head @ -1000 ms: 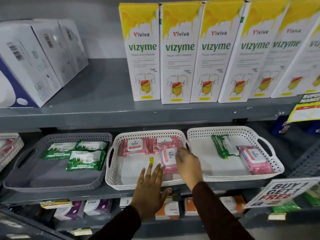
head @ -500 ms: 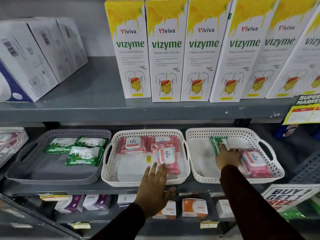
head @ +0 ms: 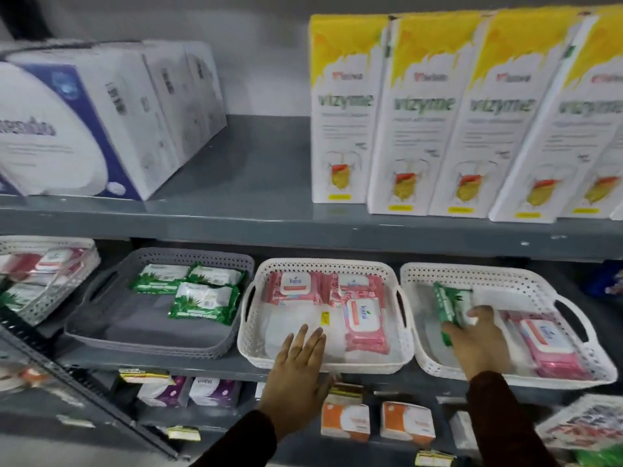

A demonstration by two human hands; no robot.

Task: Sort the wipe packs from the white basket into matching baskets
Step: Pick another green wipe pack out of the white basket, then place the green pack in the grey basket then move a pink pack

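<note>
Since half a second ago the right hand (head: 478, 338) has closed on the green wipe pack (head: 450, 306) in the right white basket (head: 505, 274) and tipped it up on its edge, while the view has swung left and blurred.

Across the top, the upper shelf (head: 256, 183) carries large white boxes (head: 101, 123) on the left and a row of yellow-and-white cartons (head: 421, 129) on the right. Below it, the lower shelf holds three baskets side by side. The gray basket (head: 141, 328) on the left has three green packs (head: 199, 291) lying flat toward its back. The middle white basket (head: 323, 362) holds pink packs (head: 360, 318), two at the back and one on the right side nearer the front. In the right white basket, a stack of pink packs (head: 549, 345) lies just beside the right hand, toward the basket's right end.

The right fingers (head: 480, 311) wrap the green pack from its right side, thumb low at its near end; the pack stands tilted, leaning left, against the palm. The left hand (head: 296, 375) holds nothing: it lies flat over the front rim of the middle basket, fingers spread and pointing into it, apart from the pink packs.
</note>
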